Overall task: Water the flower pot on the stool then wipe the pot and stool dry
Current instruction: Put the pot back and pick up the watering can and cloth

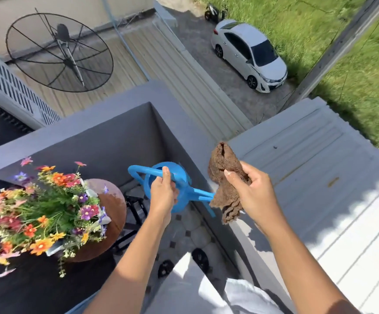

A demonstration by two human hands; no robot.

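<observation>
- A blue watering can (172, 189) is gripped by its handle in the left hand (162, 193), fingers curled round the bar, and is held in the air beside the grey balcony wall (116, 137).
- A brown cloth (226, 184) is pinched in the right hand (249, 191), thumb pressed over the bunched fabric; its lower end hangs against the can's spout.
- The flower pot (43, 214), filled with colourful blooms, is seen standing on the round brown stool (114, 205), to the left of both hands.
</observation>
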